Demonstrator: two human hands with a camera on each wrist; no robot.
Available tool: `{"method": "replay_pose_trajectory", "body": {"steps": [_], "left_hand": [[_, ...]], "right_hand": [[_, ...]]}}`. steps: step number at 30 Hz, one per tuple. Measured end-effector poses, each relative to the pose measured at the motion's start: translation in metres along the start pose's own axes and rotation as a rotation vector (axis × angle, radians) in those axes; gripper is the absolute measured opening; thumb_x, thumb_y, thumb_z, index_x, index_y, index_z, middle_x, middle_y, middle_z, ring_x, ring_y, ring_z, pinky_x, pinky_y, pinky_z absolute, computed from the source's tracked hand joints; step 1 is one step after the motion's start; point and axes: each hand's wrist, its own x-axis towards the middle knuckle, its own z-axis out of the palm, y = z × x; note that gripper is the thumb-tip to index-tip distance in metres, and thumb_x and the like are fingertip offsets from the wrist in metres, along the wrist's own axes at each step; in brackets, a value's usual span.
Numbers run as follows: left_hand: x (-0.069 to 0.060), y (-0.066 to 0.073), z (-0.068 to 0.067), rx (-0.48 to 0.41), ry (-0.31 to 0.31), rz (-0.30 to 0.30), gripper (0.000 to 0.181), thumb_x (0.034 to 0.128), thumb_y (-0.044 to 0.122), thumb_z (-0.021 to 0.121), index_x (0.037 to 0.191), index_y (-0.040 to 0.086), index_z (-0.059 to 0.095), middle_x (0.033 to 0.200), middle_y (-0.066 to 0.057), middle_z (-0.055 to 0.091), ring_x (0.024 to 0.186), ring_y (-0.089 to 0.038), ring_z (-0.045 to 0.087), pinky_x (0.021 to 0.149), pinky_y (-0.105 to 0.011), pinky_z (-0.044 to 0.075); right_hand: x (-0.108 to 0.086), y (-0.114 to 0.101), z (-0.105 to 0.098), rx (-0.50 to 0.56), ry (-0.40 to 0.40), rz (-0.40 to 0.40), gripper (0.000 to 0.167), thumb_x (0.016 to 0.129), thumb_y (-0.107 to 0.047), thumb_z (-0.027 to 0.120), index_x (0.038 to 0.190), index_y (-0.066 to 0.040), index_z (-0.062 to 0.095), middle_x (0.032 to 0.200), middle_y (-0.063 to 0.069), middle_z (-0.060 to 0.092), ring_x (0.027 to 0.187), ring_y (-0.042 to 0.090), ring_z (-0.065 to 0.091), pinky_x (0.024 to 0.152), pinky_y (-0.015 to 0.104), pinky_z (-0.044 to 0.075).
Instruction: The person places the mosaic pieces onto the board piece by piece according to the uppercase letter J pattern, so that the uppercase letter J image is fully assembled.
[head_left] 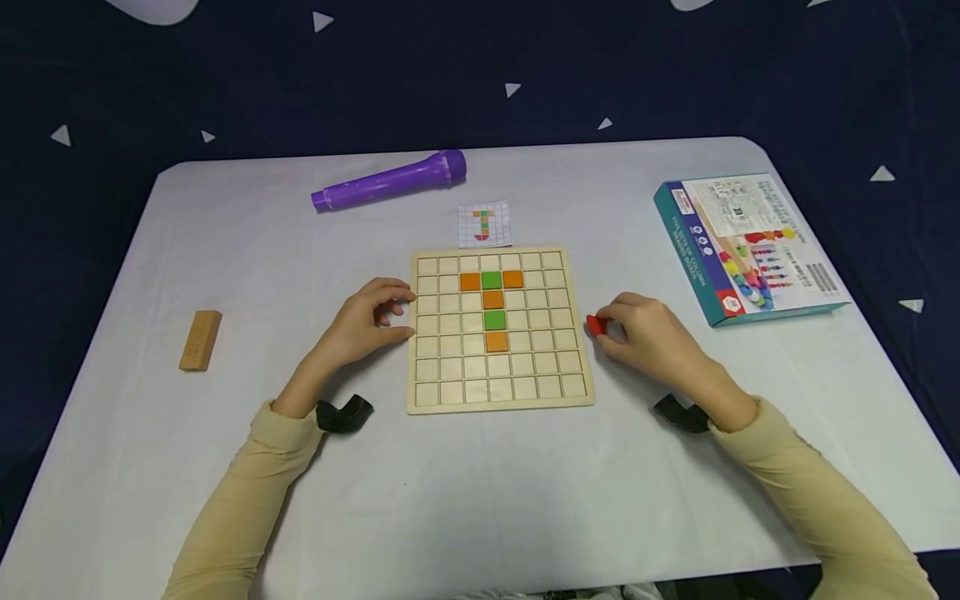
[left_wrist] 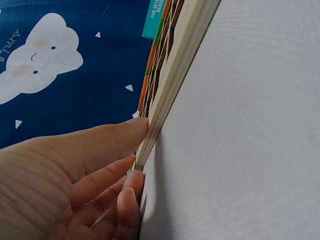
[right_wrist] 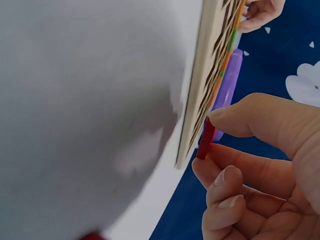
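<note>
A wooden grid board (head_left: 549, 406) lies flat on the table. Orange tiles (head_left: 492, 299) and green tiles (head_left: 494, 320) sit in its cells in a T-like shape. My left hand (head_left: 375, 320) touches the board's left edge with thumb and fingertips; in the left wrist view the thumb (left_wrist: 100, 145) rests against the side. To the right of the board, my right hand (head_left: 647, 335) pinches a small red tile (right_wrist: 206, 139) between thumb and index finger. A pattern card (head_left: 484, 225) behind the board shows orange, green and red shapes.
A purple microphone-like tube (head_left: 390, 183) lies at the back. The game box (head_left: 753, 250) stands at the right and a wooden block (head_left: 200, 341) at the far left. Each wrist wears a black camera mount (head_left: 345, 414). White cloth covers the table (head_left: 450, 500).
</note>
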Motion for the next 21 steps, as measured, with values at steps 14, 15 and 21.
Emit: {"method": "replay_pose_trajectory", "body": {"steps": [14, 15, 21], "left_hand": [[0.000, 0.001, 0.000, 0.007, 0.001, 0.001, 0.047, 0.0771, 0.003, 0.074, 0.121, -0.003, 0.058, 0.132, -0.018, 0.049, 0.093, -0.025, 0.056, 0.071, -0.018, 0.044], [0.000, 0.001, 0.000, 0.008, 0.001, 0.000, 0.047, 0.0771, 0.003, 0.074, 0.121, -0.003, 0.058, 0.132, -0.018, 0.049, 0.093, -0.025, 0.056, 0.071, -0.019, 0.044], [0.000, 0.000, 0.000, 0.012, 0.004, 0.001, 0.047, 0.0771, 0.003, 0.074, 0.121, -0.003, 0.058, 0.132, -0.017, 0.049, 0.092, -0.025, 0.056, 0.071, -0.019, 0.044]], "right_hand": [[0.017, -0.033, 0.007, 0.052, -0.007, -0.102, 0.015, 0.077, -0.007, 0.070, 0.090, 0.001, 0.071, 0.085, 0.010, 0.068, 0.069, 0.016, 0.056, 0.060, 0.029, 0.048], [0.018, -0.035, 0.007, 0.054, -0.010, -0.109, 0.015, 0.077, -0.007, 0.070, 0.089, 0.001, 0.071, 0.085, 0.010, 0.067, 0.068, 0.016, 0.056, 0.060, 0.028, 0.048], [0.025, -0.049, 0.013, 0.065, -0.009, -0.168, 0.011, 0.079, -0.009, 0.069, 0.086, -0.001, 0.071, 0.080, 0.008, 0.065, 0.067, 0.014, 0.056, 0.060, 0.027, 0.050]]}}
